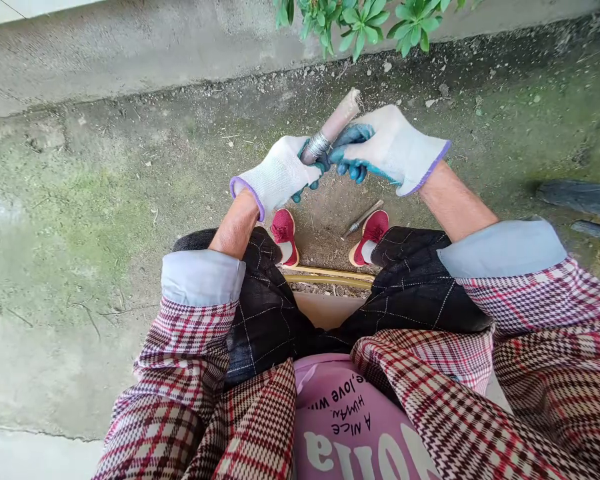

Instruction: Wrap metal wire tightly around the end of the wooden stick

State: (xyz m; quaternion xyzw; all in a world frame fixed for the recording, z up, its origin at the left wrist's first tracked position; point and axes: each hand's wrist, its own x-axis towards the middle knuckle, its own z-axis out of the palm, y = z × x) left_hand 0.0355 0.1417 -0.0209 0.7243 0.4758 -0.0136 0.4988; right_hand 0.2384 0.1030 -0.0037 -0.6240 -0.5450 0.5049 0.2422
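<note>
My left hand [285, 167], in a white glove with a blue-green coated palm, is closed round the lower end of a short wooden stick [341, 115]. The stick tilts up to the right, and its far end looks frayed. Several turns of silvery wire [318, 145] are wound round it just above my left fingers. My right hand [387, 143], gloved alike, has its fingers drawn together in a pinch right beside the wire. Whatever its fingertips hold is hidden. On the ground by my right shoe lies a thinner stick [363, 219] with a greyish, wrapped-looking lower end.
Beyond my hands runs a low concrete wall [130, 53], with a leafy green plant [365, 20] hanging over it. The ground is bare, mossy soil [105, 200] with small stones. Dark wood-like pieces [580, 197] lie at the right edge. Yellowish bars [330, 277] cross between my legs.
</note>
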